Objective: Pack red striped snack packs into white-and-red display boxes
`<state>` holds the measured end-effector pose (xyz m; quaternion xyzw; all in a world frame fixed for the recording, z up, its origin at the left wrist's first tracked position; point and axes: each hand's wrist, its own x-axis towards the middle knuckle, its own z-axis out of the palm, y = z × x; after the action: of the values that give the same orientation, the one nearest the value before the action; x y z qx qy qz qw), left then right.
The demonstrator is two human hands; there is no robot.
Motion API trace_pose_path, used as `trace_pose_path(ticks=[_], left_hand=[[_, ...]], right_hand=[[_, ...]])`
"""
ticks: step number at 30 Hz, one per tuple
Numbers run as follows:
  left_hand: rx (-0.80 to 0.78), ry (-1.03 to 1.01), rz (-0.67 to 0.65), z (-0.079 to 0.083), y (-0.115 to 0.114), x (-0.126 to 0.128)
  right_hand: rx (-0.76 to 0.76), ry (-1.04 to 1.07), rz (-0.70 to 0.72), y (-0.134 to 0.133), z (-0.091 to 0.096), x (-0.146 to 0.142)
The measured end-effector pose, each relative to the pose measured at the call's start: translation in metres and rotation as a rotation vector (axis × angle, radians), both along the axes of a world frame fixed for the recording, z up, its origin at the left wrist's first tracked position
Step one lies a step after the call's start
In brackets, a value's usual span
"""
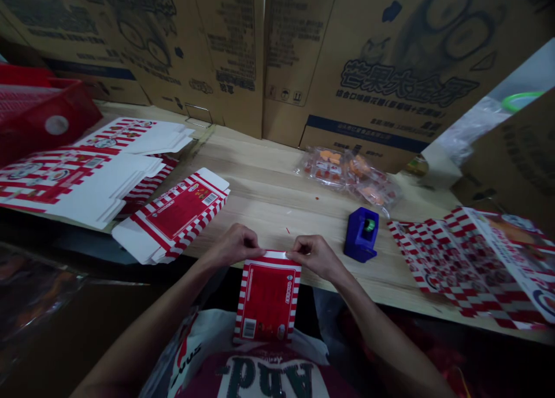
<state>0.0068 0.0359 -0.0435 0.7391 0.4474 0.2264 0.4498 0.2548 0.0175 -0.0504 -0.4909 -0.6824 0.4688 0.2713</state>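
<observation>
A red box with red-and-white striped edges (269,299) leans between my body and the table edge, its barcode at the lower left. At its upper left corner, my left hand (237,244) pinches the top edge between thumb and fingers. My right hand (315,253) grips the upper right corner in the same way. To the left on the table lies another striped box (182,213), with white end flaps sticking out. A blue tape dispenser (361,234) with a green roll stands to the right of my right hand.
Flat printed cartons (99,178) are stacked at the left beside a red basket (52,120). Clear packets (347,172) lie near the back. Striped boxes (472,265) stand in a row at the right. Large cardboard boxes (286,120) wall off the table's rear.
</observation>
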Motion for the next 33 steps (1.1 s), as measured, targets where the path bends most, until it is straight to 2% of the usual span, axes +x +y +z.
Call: trace_pose_path(ticks=[6, 9, 13, 18, 23, 25, 28, 30, 31, 33], left_hand=[[0.091, 0.045, -0.008, -0.002, 0.006, 0.005], [0.151, 0.012, -0.034, 0.0, -0.001, -0.001], [0.145, -0.108, -0.075, -0.002, -0.017, -0.009], [0.209, -0.215, 0.059, -0.02, -0.034, -0.001], [0.207, -0.252, 0.135, -0.033, -0.04, 0.007], [0.187, -0.265, 0.174, -0.037, -0.04, 0.007], [0.143, -0.298, 0.233, -0.048, -0.037, 0.006], [0.098, -0.337, 0.262, -0.055, -0.035, 0.007], [0.071, -0.362, 0.271, -0.059, -0.034, 0.008], [0.015, -0.404, 0.282, -0.063, -0.035, 0.009]], right_hand=[[0.092, -0.044, -0.039, 0.0, -0.003, -0.002], [0.11, -0.008, -0.029, -0.009, -0.005, 0.001], [0.126, 0.149, -0.043, -0.024, -0.01, 0.005], [0.249, 0.215, -0.2, -0.044, -0.027, -0.006], [0.245, 0.195, -0.273, -0.06, -0.038, -0.009], [0.277, 0.193, -0.405, -0.061, -0.04, 0.008], [0.402, 0.128, -0.839, -0.053, -0.042, 0.055], [0.418, 0.053, -1.099, -0.046, -0.044, 0.093], [0.39, 0.03, -1.172, -0.043, -0.046, 0.11], [0.316, 0.025, -1.225, -0.035, -0.052, 0.134]])
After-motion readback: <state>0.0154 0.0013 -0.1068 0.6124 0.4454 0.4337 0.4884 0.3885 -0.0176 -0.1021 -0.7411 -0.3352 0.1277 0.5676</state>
